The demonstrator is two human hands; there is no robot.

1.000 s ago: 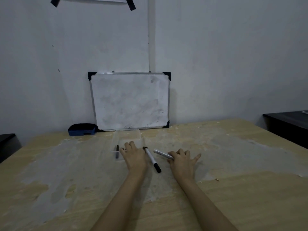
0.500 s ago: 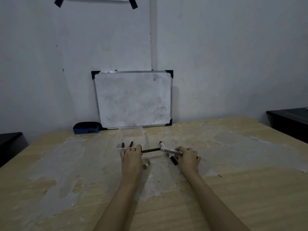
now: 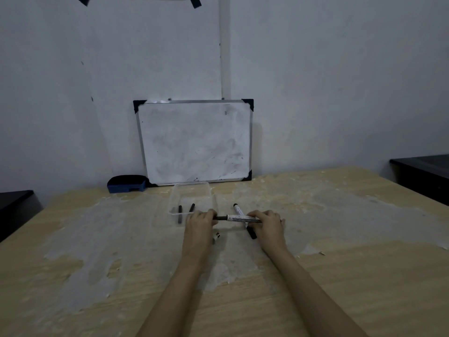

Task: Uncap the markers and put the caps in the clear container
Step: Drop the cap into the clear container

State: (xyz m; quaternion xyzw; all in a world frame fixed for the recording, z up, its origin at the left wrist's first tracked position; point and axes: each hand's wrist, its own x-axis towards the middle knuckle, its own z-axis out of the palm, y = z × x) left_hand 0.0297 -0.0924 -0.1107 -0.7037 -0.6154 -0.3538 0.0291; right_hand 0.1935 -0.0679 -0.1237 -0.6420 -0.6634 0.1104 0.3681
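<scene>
Both hands hold one white marker point(image 3: 241, 218) level above the table. My right hand point(image 3: 267, 223) grips its white barrel. My left hand point(image 3: 200, 222) is closed on the dark cap end point(image 3: 220, 217). A second marker point(image 3: 239, 210) lies on the table behind the held one, its black end point(image 3: 251, 232) showing below my right hand. Another marker end point(image 3: 217, 237) peeks out beside my left wrist. The clear container point(image 3: 192, 188) stands just beyond my left hand with two black caps point(image 3: 179, 210) point(image 3: 192, 207) inside.
A small whiteboard point(image 3: 195, 142) leans on the wall behind the container. A blue eraser point(image 3: 127, 184) sits to its left. Dark furniture stands at the left edge point(image 3: 14, 205) and right edge point(image 3: 422, 176). The wooden table point(image 3: 340, 239) has worn grey patches.
A second ago both hands lay flat by the markers. They picked one marker up, and now hold it level between them, left hand on the cap end and right hand on the barrel.
</scene>
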